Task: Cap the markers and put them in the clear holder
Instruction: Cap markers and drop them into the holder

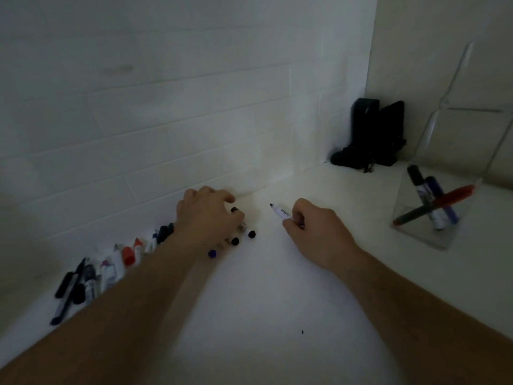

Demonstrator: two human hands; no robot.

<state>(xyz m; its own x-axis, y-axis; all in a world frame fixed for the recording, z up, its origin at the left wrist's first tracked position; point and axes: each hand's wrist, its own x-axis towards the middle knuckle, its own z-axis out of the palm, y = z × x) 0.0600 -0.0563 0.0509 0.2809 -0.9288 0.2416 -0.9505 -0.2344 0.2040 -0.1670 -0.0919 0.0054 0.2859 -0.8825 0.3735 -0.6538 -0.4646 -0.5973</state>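
Note:
My right hand [313, 232] grips an uncapped white marker [280, 212], its dark tip pointing up and left. My left hand [206, 215] reaches down over a cluster of loose caps, fingers curled around a black cap [235, 210]. More caps lie beside it: two black ones [251, 234] [234, 241] and a blue one [212, 253]. A row of markers [111, 265] runs along the wall to the left, partly hidden by my left forearm. The clear holder [427, 232] stands at the right with several capped markers [433, 201] leaning inside.
A white counter [263, 301] meets a white tiled wall [166, 120]. A black object [369, 134] sits in the back corner. A clear acrylic stand [455, 87] rises behind the holder.

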